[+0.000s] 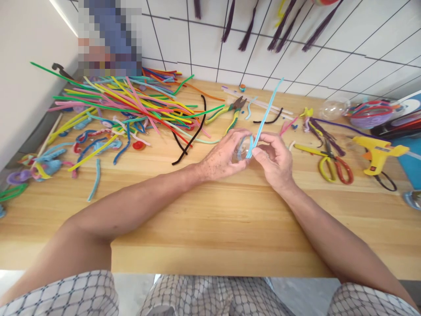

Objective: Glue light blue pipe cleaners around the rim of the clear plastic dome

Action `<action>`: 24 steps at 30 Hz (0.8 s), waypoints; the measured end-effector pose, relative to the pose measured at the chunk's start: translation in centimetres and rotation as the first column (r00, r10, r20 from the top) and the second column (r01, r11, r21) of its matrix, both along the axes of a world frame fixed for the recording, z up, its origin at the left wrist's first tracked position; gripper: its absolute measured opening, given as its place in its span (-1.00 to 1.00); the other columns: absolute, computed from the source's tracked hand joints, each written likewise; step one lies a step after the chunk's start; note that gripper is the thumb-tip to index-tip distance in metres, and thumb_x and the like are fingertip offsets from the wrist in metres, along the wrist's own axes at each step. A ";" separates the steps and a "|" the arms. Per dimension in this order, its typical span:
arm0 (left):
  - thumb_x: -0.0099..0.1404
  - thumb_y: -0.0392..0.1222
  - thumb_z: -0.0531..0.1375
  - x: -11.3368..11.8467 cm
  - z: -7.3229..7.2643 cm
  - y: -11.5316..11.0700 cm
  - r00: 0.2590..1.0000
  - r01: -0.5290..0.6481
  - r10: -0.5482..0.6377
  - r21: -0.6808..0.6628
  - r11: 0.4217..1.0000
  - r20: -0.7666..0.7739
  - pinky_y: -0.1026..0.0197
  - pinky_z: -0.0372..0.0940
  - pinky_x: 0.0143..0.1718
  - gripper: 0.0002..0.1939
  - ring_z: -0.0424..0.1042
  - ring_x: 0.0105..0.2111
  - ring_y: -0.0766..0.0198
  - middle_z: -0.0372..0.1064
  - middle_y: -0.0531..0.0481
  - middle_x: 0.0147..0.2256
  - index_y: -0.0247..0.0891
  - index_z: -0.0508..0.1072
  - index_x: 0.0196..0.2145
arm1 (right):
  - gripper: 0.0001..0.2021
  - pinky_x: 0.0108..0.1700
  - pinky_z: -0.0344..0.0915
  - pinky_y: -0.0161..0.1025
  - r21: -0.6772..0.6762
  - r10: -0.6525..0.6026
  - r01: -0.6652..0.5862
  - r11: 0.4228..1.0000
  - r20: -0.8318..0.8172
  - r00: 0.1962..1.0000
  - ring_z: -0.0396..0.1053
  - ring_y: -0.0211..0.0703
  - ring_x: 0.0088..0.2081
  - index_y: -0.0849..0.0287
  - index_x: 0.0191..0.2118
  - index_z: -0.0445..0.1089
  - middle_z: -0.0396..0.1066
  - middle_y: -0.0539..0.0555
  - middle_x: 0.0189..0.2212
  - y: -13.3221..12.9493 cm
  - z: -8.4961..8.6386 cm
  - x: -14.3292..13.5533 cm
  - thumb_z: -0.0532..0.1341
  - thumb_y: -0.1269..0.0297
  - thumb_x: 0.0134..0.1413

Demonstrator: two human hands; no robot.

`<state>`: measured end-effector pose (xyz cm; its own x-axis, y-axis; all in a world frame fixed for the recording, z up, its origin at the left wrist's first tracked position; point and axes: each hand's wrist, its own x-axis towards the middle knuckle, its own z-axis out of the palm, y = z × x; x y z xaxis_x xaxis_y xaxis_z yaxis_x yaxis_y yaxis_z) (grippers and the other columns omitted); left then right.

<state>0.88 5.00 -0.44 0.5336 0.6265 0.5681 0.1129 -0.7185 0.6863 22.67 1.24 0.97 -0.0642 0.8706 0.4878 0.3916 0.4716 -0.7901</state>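
Note:
My left hand [224, 154] curls round a small clear ball [242, 148], its thumb and fingers on opposite sides. A light-blue pipe cleaner [269, 109] loops around the ball, and its long free end points up and away to the right. At the ball's right side, my right hand [275, 161] pinches the pipe cleaner between thumb and fingers. Part of the ball is hidden behind my fingers. Just beyond my left hand lie green-and-yellow pliers [236, 113], and a short black pipe cleaner [274, 117] rests past my right hand.
Many coloured pipe cleaners [138, 98] pile up at the back left. Scissors [329, 162] and a yellow glue gun [378, 153] lie to the right. Another clear ball [334, 108] sits by the tiled wall [204, 39]. A red cap-like piece [138, 145] is at left.

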 end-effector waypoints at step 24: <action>0.41 -0.08 0.33 0.3 -0.1 0.0 1.000 -0.011 0.010 0.069 0.998 0.012 -0.26 0.35 0.43 -0.35 0.41 0.37 -0.14 0.42 -0.31 0.30 -0.18 0.29 0.37 | -0.79 0.00 0.65 0.00 0.051 -0.054 0.054 0.997 0.009 0.998 0.62 0.01 0.02 -0.04 0.00 0.60 0.60 0.10 0.02 -0.3 0.7 -0.3 0.38 0.01 0.40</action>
